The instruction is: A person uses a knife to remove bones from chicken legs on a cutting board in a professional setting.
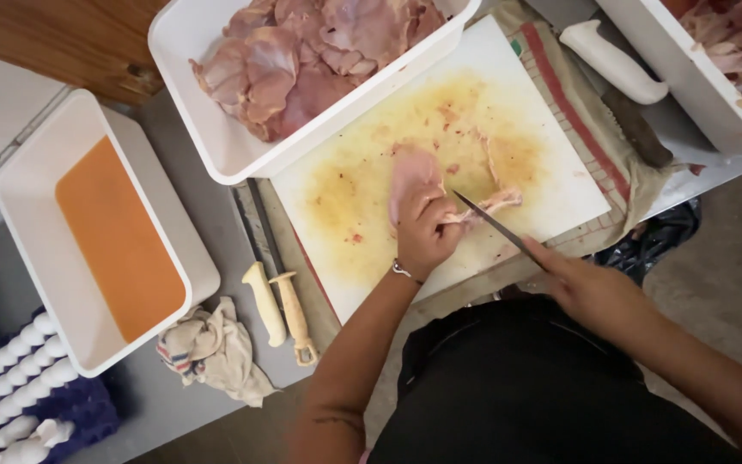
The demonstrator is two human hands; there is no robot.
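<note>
A piece of raw chicken [412, 174] lies on a white, yellow-stained cutting board [371, 189]. My left hand [423, 232] presses down on its near end and pinches a strip of skin [498, 202]. My right hand [581, 283] grips a thin dark-bladed knife [489, 222], its tip touching the meat right beside my left fingers.
A white tub of raw chicken pieces [302, 60] overlaps the board's far left corner. Another tub with meat [732, 51] sits at right, a white-handled knife [616, 64] on a striped cloth beside it. At left: tub of orange liquid [118, 236], two cream-handled tools [281, 301], rag [212, 348], eggs [19, 378].
</note>
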